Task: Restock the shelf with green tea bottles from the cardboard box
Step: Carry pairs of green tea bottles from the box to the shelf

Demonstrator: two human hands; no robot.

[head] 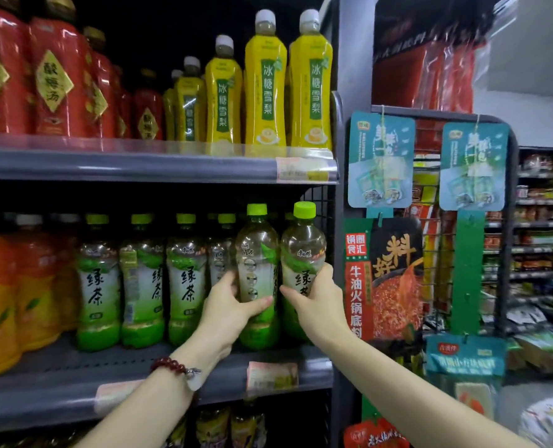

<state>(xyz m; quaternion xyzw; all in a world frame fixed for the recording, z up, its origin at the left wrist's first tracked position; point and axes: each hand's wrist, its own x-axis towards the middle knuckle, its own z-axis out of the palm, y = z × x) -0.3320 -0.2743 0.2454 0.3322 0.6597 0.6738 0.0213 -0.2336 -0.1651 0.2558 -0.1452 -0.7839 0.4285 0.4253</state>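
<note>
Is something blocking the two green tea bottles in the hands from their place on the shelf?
Nothing visible does. Both bottles, left hand's and right hand's, already stand at the shelf front.

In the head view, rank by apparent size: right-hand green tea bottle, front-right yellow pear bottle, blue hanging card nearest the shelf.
1. Yellow pear bottle
2. Green tea bottle, looks about equal; nearness differs, so unsure
3. Blue hanging card

six green tea bottles up front; two hands.
</note>
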